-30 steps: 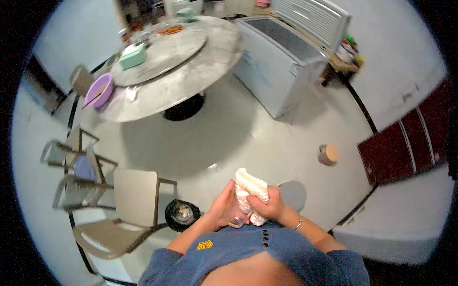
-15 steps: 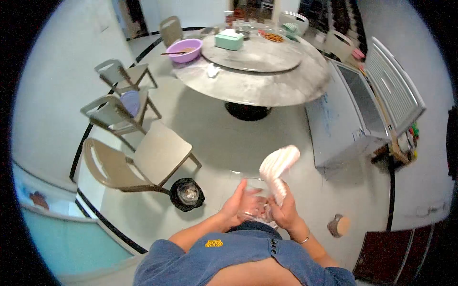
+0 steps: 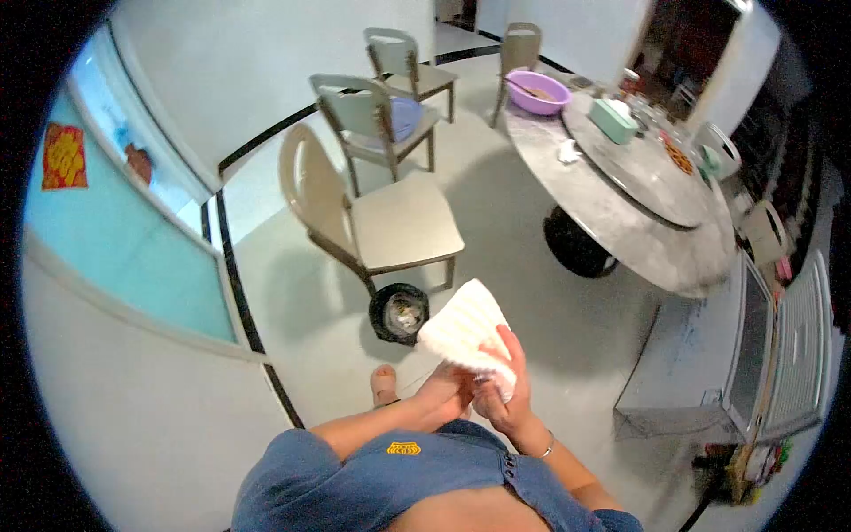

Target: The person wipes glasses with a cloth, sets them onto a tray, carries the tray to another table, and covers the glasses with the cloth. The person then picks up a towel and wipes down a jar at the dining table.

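Observation:
In front of my body, my right hand [image 3: 507, 381] grips a white ribbed cloth [image 3: 465, 326], its fingers wrapped round the lower right of it. The cloth spreads up and to the left, over the other hand's fingertips. My left hand [image 3: 446, 390] is closed just below the cloth, close against my right one. The clear glass seen in it a moment earlier is now hidden by the cloth and the fingers.
A black-lined bin [image 3: 399, 315] with rubbish stands ahead beside a beige chair [image 3: 408, 226]. Further right is a round marble table [image 3: 532, 146] bearing a purple basin [image 3: 538, 93] and a green tissue box [image 3: 613, 121]. An open chest freezer [image 3: 683, 355] stands right.
My view has swung left, so the table and freezer sit further right. The cloth has come down over the clear glass, and my hands are closer together.

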